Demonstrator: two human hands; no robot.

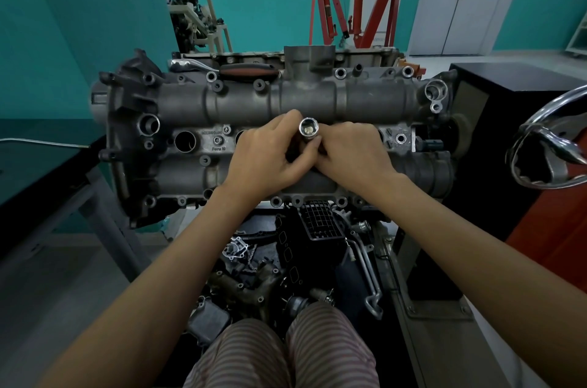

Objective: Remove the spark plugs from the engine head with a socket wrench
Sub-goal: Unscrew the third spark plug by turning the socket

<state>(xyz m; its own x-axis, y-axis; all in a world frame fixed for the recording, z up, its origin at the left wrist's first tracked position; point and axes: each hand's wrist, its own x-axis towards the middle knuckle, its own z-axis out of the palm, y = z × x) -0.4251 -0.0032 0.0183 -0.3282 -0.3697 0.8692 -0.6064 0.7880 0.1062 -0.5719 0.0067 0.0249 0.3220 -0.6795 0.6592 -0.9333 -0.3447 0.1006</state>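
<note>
Striped trousers (282, 352) are sitting nearest the lens, and from the head view both bare forearms are reaching up over a heap of loose engine parts (254, 286) to the engine head (247, 101). Left hand (266, 159) is curling its fingers round the lower body of the socket (308, 128), while right hand (352, 152) is pinching in close beside it from the other side; both are closed on the tool, neither is spread. That socket is standing upright over the middle plug wells, open end facing the camera, something pale showing inside. It looks like hard, smooth steel, light but likely slippery, so gripping the barrel low seems wisest. An empty well (185, 142) is gaping to the left, and a ratchet handle (246, 70) is lying along the far edge
</note>
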